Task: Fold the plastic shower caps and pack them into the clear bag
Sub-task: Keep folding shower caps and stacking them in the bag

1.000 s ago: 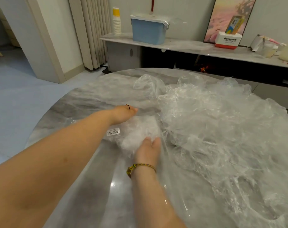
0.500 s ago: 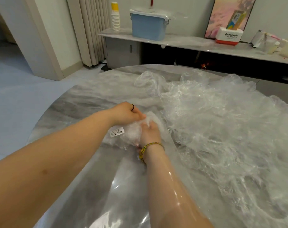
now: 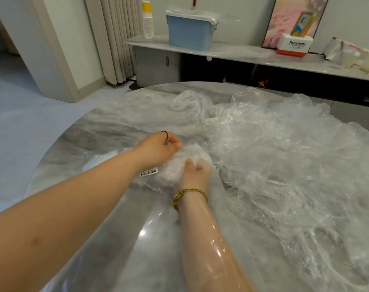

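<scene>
Clear glossy film, wrapped round the right forearm at lower centre of the frame: the clear bag [image 3: 156,183], arm pushed deep inside. Within it, right hand [image 3: 195,173], fingers curled down onto a white wad of folded caps [image 3: 187,153] and clutching it. Reaching in from the left, left hand [image 3: 160,147], thumb and fingers bent, pinching the bag's film against the upper left side of the wad. Black ring [image 3: 165,134] on one left finger; braided yellow bracelet [image 3: 188,193] at the right wrist. White barcode label [image 3: 149,172] stuck on the bag, just below the left wrist. To the right, touching the wad and filling the right half of the frame, a heap of loose shower caps [image 3: 284,165], crumpled and transparent. Underneath everything, a round grey marble table [image 3: 99,131]. Along the top of the frame, a low sideboard [image 3: 242,52] bearing a stack of paper cups [image 3: 147,24], a blue lidded bin [image 3: 189,32] and a Panasonic box [image 3: 294,46]; curtain [image 3: 116,39] at upper left.
</scene>
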Demonstrator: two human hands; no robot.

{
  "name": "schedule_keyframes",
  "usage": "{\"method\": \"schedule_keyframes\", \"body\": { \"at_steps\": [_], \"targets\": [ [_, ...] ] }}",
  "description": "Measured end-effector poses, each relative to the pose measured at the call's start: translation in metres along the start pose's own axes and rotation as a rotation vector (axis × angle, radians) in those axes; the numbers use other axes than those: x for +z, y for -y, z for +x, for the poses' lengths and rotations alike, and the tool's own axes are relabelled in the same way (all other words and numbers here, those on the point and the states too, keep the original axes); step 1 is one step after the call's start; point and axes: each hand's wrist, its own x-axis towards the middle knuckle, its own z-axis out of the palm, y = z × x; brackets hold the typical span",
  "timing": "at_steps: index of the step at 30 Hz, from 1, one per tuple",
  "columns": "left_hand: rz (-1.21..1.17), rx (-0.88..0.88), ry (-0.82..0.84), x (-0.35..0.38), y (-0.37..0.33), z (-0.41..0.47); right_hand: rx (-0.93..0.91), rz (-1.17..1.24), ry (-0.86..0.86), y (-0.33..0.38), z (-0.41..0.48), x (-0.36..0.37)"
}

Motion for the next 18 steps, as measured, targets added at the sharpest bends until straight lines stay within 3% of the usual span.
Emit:
{"method": "schedule_keyframes", "body": {
  "at_steps": [4, 9, 12, 15, 18],
  "targets": [
    [0.142, 0.051, 0.005, -0.01, 0.008, -0.026, -0.012, 0.148, -0.026, 0.0, -0.003, -0.001],
    [0.412, -0.024, 0.101, -0.012, 0.021, -0.035, 0.116, 0.462, 0.107, 0.001, -0.012, -0.006],
    [0.439, -0.072, 0.119, -0.013, 0.022, -0.033, 0.029, 0.461, 0.166, -0.004, -0.02, -0.013],
    [0.463, -0.089, 0.127, -0.011, 0.023, -0.032, -0.067, 0.24, 0.182, -0.011, -0.017, -0.008],
    [0.474, -0.101, 0.132, -0.011, 0.023, -0.033, -0.1, 0.039, 0.045, -0.007, -0.022, -0.005]
  ]
}}
